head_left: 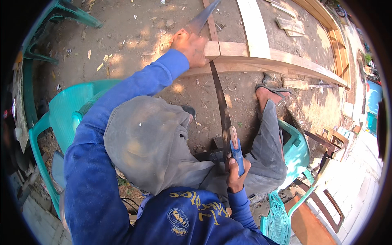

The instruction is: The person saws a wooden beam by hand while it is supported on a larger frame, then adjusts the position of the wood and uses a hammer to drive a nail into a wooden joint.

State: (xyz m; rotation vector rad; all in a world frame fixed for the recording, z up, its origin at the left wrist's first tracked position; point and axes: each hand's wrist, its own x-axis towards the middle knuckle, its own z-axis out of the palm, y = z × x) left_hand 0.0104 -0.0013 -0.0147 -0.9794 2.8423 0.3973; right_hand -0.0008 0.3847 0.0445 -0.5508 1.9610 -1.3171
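My right hand [236, 173], low in the middle by my lap, is wrapped round the blue and wood handle of a handsaw [223, 106]. Its long dark blade points away from me and meets the underside edge of a wooden beam [232, 49]. A thin dark line crosses the beam's top near its left end, in line with the blade. My left hand [190, 47] grips that end, fingers bent over its far side and partly hidden. Beyond the left hand juts a grey-blue pointed piece [202, 19]; I cannot tell what it belongs to.
A pale plank [254, 28] rests across the beam. More framing timber [339, 49] and loose boards [290, 25] lie at the far right on the dirt ground. Green plastic chairs stand left [65, 110] and right [296, 153]. My sandaled foot [269, 96] is below the beam.
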